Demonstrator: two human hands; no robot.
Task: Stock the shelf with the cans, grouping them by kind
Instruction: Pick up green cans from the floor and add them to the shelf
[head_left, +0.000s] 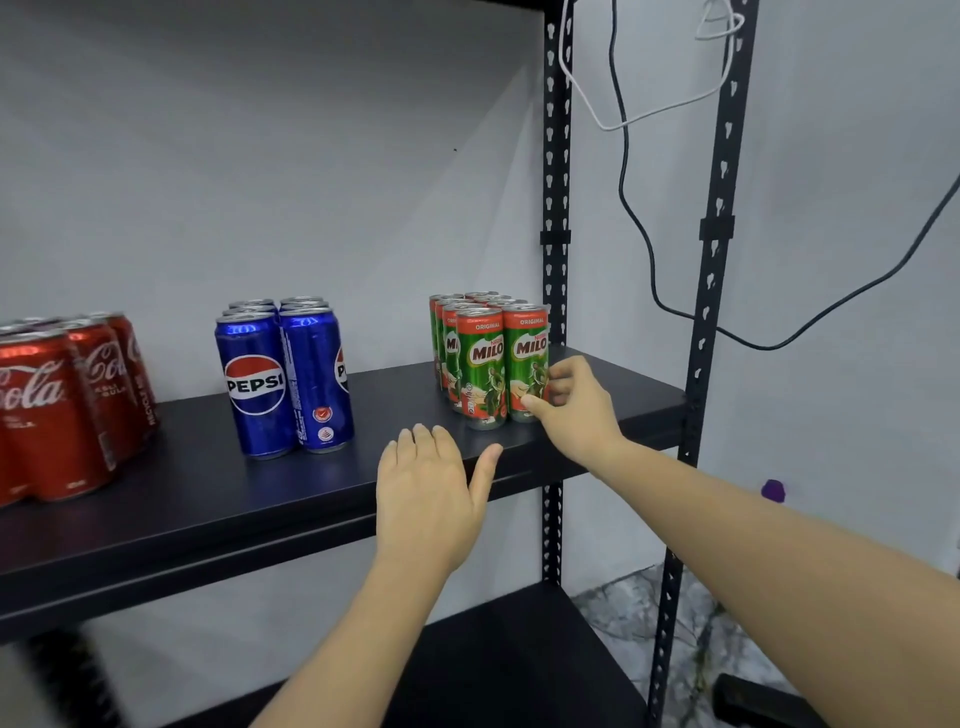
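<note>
The right hand (569, 402) pinched the front-right Milo can (524, 364) at the shelf's (218, 499) right end, left hand (428, 493) spread nearby; best nudged squarely against its neighbours, kept upright.

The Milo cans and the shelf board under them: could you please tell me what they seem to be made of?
Milo cans: probably thin metal, glossy printed skin, silvery rims and highlights.
Shelf board: matte black, smooth, either painted metal or laminate; the look leaves it open.
</note>
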